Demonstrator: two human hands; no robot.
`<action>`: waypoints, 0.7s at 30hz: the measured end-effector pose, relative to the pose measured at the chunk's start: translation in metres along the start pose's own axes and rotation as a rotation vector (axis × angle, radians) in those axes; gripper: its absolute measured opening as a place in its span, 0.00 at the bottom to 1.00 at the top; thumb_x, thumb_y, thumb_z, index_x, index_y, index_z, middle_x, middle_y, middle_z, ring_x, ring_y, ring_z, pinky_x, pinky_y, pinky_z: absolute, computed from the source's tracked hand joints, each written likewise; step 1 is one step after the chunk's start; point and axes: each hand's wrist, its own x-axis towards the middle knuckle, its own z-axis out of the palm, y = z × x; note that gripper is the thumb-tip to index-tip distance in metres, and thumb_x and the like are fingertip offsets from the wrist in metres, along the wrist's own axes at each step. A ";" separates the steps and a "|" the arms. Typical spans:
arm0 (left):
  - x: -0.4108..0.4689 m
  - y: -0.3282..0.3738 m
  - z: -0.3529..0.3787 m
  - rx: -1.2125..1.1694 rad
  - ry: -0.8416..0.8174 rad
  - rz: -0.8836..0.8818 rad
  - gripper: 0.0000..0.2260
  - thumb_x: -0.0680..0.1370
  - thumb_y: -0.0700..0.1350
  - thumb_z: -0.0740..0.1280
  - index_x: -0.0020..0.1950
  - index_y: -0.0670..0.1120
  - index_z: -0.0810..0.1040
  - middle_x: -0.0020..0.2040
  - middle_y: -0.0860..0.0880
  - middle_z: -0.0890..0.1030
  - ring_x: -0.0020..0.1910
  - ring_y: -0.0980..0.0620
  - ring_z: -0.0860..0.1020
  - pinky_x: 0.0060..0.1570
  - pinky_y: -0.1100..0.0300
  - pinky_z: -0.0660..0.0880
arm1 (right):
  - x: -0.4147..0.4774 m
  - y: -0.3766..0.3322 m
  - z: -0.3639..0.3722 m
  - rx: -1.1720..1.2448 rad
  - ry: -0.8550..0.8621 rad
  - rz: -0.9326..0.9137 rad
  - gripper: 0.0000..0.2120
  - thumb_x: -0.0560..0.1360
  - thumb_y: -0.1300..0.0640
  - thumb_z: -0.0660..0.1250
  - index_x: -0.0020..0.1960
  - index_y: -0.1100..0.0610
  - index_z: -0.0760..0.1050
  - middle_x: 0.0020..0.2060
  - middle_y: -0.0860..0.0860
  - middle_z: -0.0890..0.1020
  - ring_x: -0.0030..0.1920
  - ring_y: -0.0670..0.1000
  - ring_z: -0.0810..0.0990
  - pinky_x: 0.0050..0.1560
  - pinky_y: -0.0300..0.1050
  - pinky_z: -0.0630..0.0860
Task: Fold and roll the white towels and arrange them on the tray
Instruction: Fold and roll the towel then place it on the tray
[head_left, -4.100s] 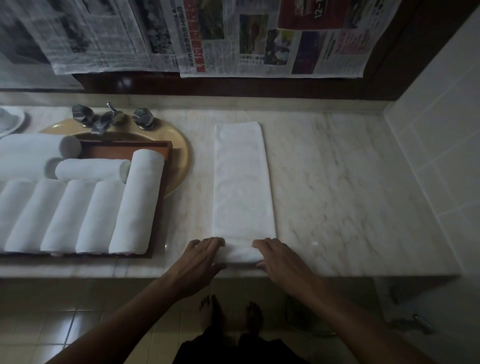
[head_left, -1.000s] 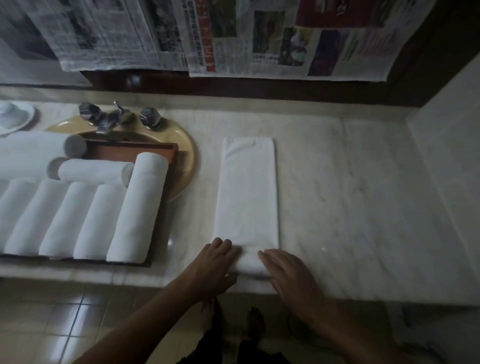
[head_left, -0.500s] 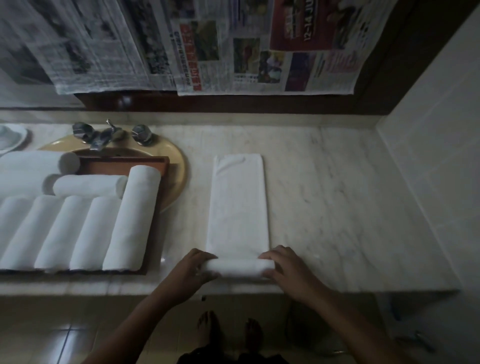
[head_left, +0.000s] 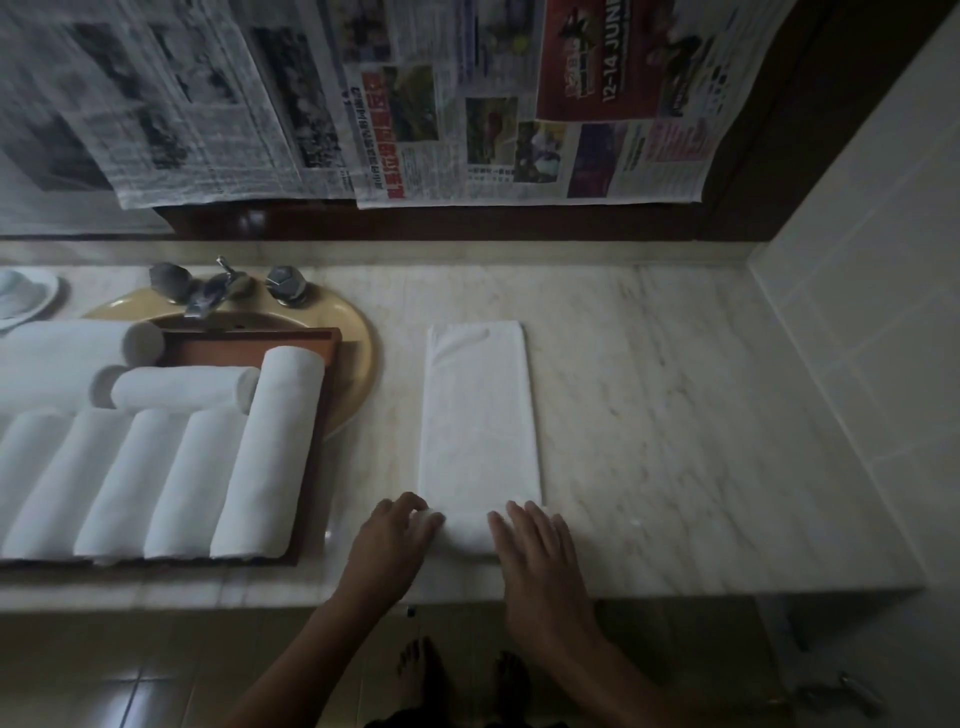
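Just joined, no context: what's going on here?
A person at a marble counter is rolling up a folded white towel. The left hand grips the left end of the roll; the right hand presses flat on its right end. Only the near end is rolled; the rest lies flat. To the left, rolled towels lie on a wooden tray set over the sink.

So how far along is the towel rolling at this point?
Done: several rolled white towels lie on the brown wooden tray. In hand: a long folded white towel lies on the marble counter, its near end rolled, with the left hand gripping the roll and the right hand pressing flat on it. Left: roll the flat remainder and set it on the tray.
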 end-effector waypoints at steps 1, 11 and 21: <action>-0.005 0.002 0.006 0.113 0.059 0.076 0.11 0.82 0.55 0.68 0.60 0.51 0.80 0.57 0.49 0.81 0.54 0.47 0.80 0.50 0.57 0.76 | 0.000 0.001 0.003 -0.019 -0.024 -0.001 0.34 0.75 0.63 0.62 0.81 0.55 0.61 0.80 0.58 0.64 0.80 0.63 0.61 0.76 0.63 0.55; 0.018 -0.010 0.038 0.606 -0.201 0.446 0.42 0.79 0.49 0.68 0.84 0.49 0.43 0.85 0.45 0.47 0.83 0.41 0.48 0.79 0.39 0.55 | 0.045 0.022 -0.002 -0.048 -0.183 -0.078 0.44 0.74 0.59 0.66 0.84 0.55 0.47 0.82 0.56 0.58 0.81 0.60 0.55 0.81 0.61 0.52; 0.023 -0.032 0.008 0.435 -0.257 0.528 0.30 0.78 0.56 0.67 0.77 0.48 0.64 0.74 0.49 0.73 0.71 0.49 0.73 0.67 0.51 0.71 | 0.046 0.040 -0.030 0.089 -0.284 -0.085 0.31 0.74 0.59 0.71 0.76 0.54 0.66 0.68 0.54 0.75 0.68 0.57 0.73 0.76 0.53 0.63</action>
